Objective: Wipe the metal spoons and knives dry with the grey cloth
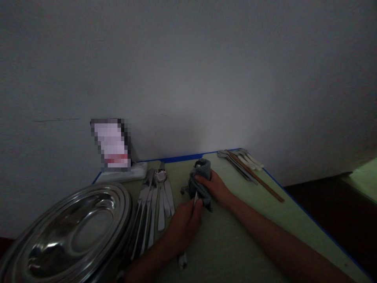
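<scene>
My left hand (186,220) is closed around the handle of a spoon (196,198), below the cloth. A grey-blue cloth (203,169) is bunched around the spoon's upper part, where a bit of shiny rounded metal shows at the top. My right hand (214,186) grips the cloth from the right, thumb across it. Just left of my hands, several table knives (147,196) and a few spoons (161,177) lie on the green table (235,236). Beneath my left wrist shows a shiny metal end (183,260); what it belongs to is hidden.
Stacked oval metal dishes (118,232) fill the near left. Behind them, a phone with a blurred screen (112,143) leans on the wall above a white block (129,173). Forks (235,163), wooden chopsticks (265,186) and white-handled cutlery (249,159) lie at the back right.
</scene>
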Demonstrator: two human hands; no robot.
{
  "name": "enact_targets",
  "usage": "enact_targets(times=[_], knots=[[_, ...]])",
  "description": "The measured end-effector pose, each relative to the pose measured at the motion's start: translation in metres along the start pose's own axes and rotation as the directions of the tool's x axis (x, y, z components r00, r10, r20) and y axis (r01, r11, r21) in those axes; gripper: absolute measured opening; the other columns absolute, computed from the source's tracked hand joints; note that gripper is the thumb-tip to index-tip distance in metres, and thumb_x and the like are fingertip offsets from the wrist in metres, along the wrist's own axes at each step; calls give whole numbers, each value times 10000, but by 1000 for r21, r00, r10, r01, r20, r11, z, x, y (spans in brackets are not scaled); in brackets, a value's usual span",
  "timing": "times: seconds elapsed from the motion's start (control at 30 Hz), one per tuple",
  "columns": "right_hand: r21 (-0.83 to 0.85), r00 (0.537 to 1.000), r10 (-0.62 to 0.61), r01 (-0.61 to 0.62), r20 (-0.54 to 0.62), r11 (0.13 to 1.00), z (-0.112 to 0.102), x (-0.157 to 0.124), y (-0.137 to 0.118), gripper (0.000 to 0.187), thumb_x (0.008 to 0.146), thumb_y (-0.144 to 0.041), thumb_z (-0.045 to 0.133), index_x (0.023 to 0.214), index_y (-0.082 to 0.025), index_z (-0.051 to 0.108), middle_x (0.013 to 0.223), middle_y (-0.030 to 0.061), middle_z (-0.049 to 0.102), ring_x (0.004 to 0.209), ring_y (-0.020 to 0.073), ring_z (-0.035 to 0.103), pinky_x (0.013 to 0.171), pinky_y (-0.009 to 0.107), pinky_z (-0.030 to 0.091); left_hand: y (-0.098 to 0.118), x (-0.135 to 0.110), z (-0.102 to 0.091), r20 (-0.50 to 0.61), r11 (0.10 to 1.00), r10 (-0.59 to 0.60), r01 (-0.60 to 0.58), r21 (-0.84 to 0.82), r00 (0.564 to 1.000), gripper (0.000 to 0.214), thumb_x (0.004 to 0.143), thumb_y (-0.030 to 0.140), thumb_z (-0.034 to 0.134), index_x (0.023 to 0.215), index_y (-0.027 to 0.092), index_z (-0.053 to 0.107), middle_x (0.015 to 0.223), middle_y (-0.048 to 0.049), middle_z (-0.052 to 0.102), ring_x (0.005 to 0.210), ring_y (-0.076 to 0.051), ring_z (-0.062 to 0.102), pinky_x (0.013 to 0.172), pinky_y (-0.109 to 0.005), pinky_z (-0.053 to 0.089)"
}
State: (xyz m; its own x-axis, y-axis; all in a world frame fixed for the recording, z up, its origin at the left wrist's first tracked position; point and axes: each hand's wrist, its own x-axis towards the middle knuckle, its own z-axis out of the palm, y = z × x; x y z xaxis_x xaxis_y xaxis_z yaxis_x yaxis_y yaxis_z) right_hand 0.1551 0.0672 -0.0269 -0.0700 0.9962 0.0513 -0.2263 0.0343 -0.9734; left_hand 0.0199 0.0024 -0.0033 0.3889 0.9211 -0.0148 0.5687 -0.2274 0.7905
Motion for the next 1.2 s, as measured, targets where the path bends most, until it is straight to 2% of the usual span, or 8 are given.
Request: enact_targets(times=[0.13, 0.23, 0.37, 0.6, 0.7, 0.8, 0.97, 1.2], knots=[[26, 999, 36, -35, -35, 999, 1, -1, -5, 372, 617, -351, 731, 925, -206, 581, 832, -7, 661, 738, 144, 615, 715, 288, 485, -3, 0, 1, 19, 989, 52, -54, 136, 998, 389, 921, 350, 232, 680, 187, 489, 581, 8, 546, 490, -128, 501, 489, -240, 334], [122, 990, 127, -133, 53, 984, 2, -2, -8, 308, 673, -441, 664, 805, -168, 614, 718, 13, 659, 635, 146, 612, 643, 290, 486, -5, 1, 2, 56, 933, 99, -112, 341, 994, 355, 912, 300, 251, 771, 172, 551, 631, -33, 616, 539, -164, 569, 509, -257, 350], [197, 981, 155, -175, 114, 965, 2, 0, -7, 437, 730, -565, 545, 694, -137, 626, 650, 58, 662, 612, 169, 620, 630, 307, 482, -5, 1, 3, 89, 853, 135, -161, 496, 987, 350, 907, 268, 254, 852, 163, 584, 660, -61, 658, 559, -196, 603, 518, -274, 360], [376, 981, 188, -187, 34, 907, 0, 3, -11, 565, 719, -690, 415, 743, -173, 641, 673, 46, 663, 625, 170, 592, 604, 284, 464, 0, -1, -3, 120, 899, 138, -175, 401, 983, 372, 922, 298, 249, 773, 167, 563, 596, -36, 611, 522, -160, 570, 492, -247, 327], [400, 986, 164, -156, 16, 903, -2, 5, -15, 495, 737, -621, 433, 810, -190, 663, 632, 14, 634, 595, 159, 565, 599, 275, 456, 2, -3, -5, 119, 936, 113, -146, 320, 986, 388, 923, 323, 253, 698, 173, 531, 557, -13, 558, 500, -145, 537, 488, -240, 316], [440, 975, 220, -214, 38, 872, -3, 7, -17, 411, 758, -502, 415, 830, -181, 661, 635, 18, 636, 609, 170, 571, 622, 288, 459, 1, -3, -5, 87, 971, 81, -98, 219, 993, 404, 922, 356, 242, 661, 180, 495, 540, 9, 508, 488, -133, 499, 475, -232, 304], [491, 944, 326, -261, -50, 831, -1, 10, -15, 213, 732, -328, 457, 635, -206, 602, 564, 3, 631, 632, 175, 600, 682, 292, 468, -3, 0, -3, 55, 979, 46, -56, 195, 997, 367, 908, 378, 290, 669, 182, 485, 565, 15, 507, 518, -134, 495, 488, -231, 301], [431, 900, 423, -343, -103, 835, 0, 7, -12, 177, 728, -315, 512, 665, -188, 618, 612, 8, 676, 578, 151, 609, 681, 293, 484, -2, 0, -4, 61, 987, 9, -19, 157, 998, 397, 912, 409, 279, 652, 186, 481, 533, 30, 484, 494, -131, 484, 507, -239, 318]])
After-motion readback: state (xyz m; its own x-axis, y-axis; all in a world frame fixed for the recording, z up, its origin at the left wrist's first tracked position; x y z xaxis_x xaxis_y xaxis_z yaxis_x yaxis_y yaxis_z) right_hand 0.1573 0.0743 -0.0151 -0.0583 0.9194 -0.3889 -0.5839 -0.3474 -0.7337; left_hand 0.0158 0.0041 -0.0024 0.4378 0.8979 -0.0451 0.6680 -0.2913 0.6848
